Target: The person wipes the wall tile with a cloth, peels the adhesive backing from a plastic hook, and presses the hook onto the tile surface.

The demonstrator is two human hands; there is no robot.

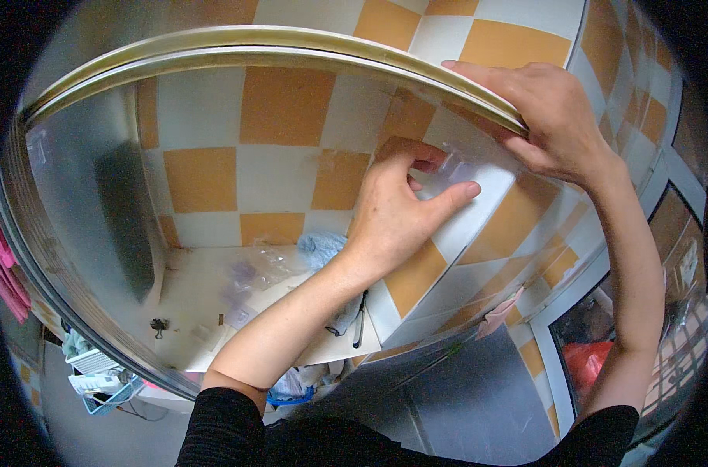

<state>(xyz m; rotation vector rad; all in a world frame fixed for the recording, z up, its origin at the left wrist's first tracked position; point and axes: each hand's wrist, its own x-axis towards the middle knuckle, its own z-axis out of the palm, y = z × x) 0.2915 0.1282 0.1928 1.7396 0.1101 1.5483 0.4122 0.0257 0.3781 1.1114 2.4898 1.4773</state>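
Note:
My right hand [552, 117] is closed over the right end of a gold and silver metal-edged frame [268, 43], fingers on top and thumb below. Inside the recess under that frame, my left hand [397, 206] reaches up to the right with thumb and fingers apart. Its fingertips are at a small clear plastic piece [456, 165] by the white and orange tiled wall [478, 202]; whether they touch it I cannot tell. Below my left forearm lies a pale shelf [190, 288] with a black binder clip [159, 327], crumpled clear plastic [268, 265] and a light blue cloth [320, 249].
A slim dark pen-like object [359, 323] lies at the shelf's right edge. Baskets [105, 381] stand low on the left, near something pink [10, 272]. On the right are a white-framed door or window [552, 327] and a red bag-like thing [587, 364].

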